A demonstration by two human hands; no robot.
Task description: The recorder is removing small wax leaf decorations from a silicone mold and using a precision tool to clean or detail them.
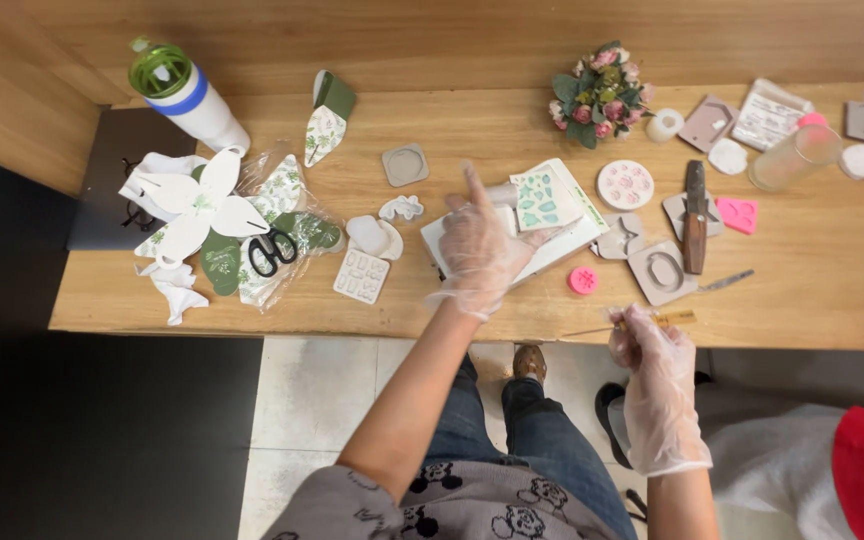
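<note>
Fingers [472, 190] of left hand [477, 250] touch white board [562, 245]; right hand [652, 370] pinches stick [652, 322].

Green leaf-pattern mould [544, 200] tilted atop white board [562, 245]; thin wooden stick [642, 322] level over table edge.

Both hands are in thin clear gloves. Left hand [477, 250] sits about center frame, arm stretched up from the lower middle, index finger sticking straight up, the rest loosely curled. Right hand [652, 385] is lower right, pulled in closer to the body, fingers pinched together near the top, wrist bent a bit.
</note>
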